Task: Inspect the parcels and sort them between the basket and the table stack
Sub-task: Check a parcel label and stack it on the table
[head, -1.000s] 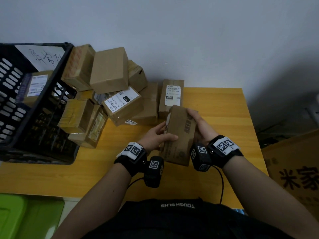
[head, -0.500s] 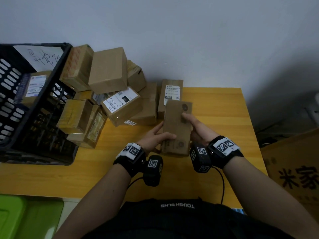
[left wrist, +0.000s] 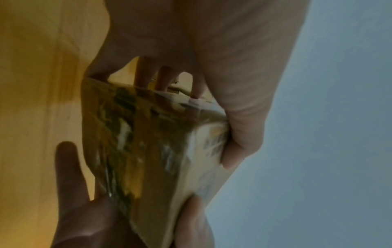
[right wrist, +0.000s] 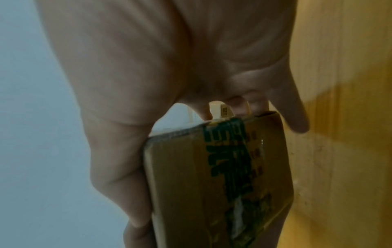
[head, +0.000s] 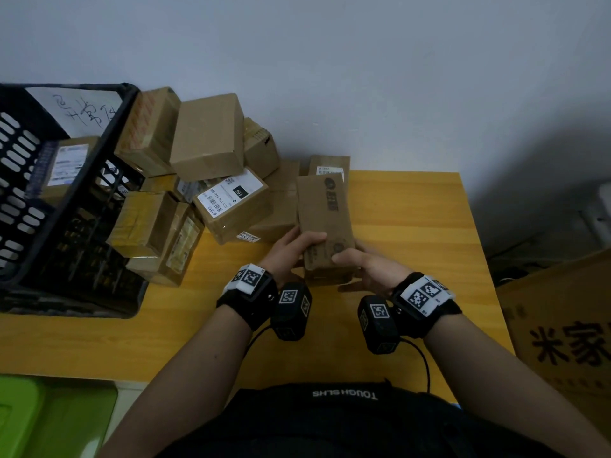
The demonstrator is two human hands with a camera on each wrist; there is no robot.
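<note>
I hold a long brown cardboard parcel (head: 325,223) above the yellow table (head: 413,226), its broad printed face up and its long axis pointing away from me. My left hand (head: 302,241) grips its near left edge, thumb on top. At the near right corner my right hand (head: 350,259) grips it, fingers underneath. The left wrist view shows the parcel (left wrist: 152,151) blurred, pinched between thumb and fingers. Green printed tape runs along the parcel (right wrist: 222,176) in the right wrist view. A black basket (head: 109,150) stands at the left with a labelled parcel (head: 66,163) inside.
A loose pile of brown parcels (head: 208,137) leans against the wall between the basket and my hands. A large printed carton (head: 568,325) stands off the table's right edge. A green bin (head: 49,418) sits below the near left edge.
The parcel has been turned in my hands from a tilted, side-on pose to flat with its broad face up. Both hands have shifted to its near end.
</note>
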